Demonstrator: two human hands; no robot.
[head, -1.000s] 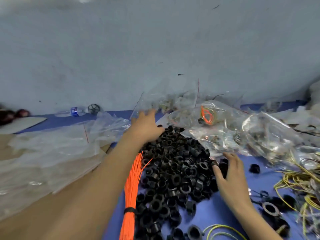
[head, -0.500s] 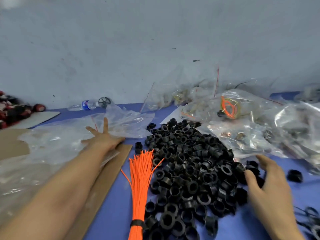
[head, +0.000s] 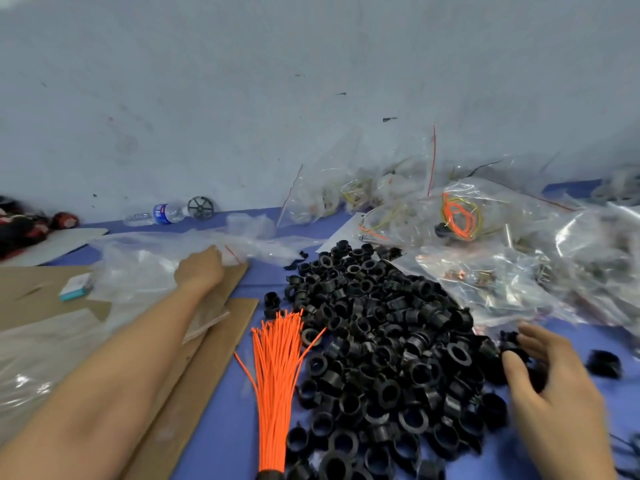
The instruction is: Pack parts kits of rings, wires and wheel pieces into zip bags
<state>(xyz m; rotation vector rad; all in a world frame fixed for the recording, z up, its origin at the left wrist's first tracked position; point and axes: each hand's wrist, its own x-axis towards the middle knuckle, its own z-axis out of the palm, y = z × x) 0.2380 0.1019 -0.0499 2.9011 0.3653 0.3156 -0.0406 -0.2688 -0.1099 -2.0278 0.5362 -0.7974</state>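
Observation:
A big heap of black plastic rings covers the middle of the blue table. A tied bundle of orange wires lies along the heap's left side. My left hand reaches out to the pile of empty clear zip bags, its fingers bent down and pinching the edge of one bag. My right hand is at the heap's right edge, thumb and curled fingers closing round blurred black rings. A black spoked wheel piece stands by the wall.
Filled clear bags with wires and metal parts pile up at the back right. Cardboard sheets lie under my left forearm. A water bottle lies by the wall, a small teal box at left, a stray ring at right.
My left hand swung from the far side of the ring heap to the empty bags and went from flat to pinching. My right hand stayed at the heap's right edge.

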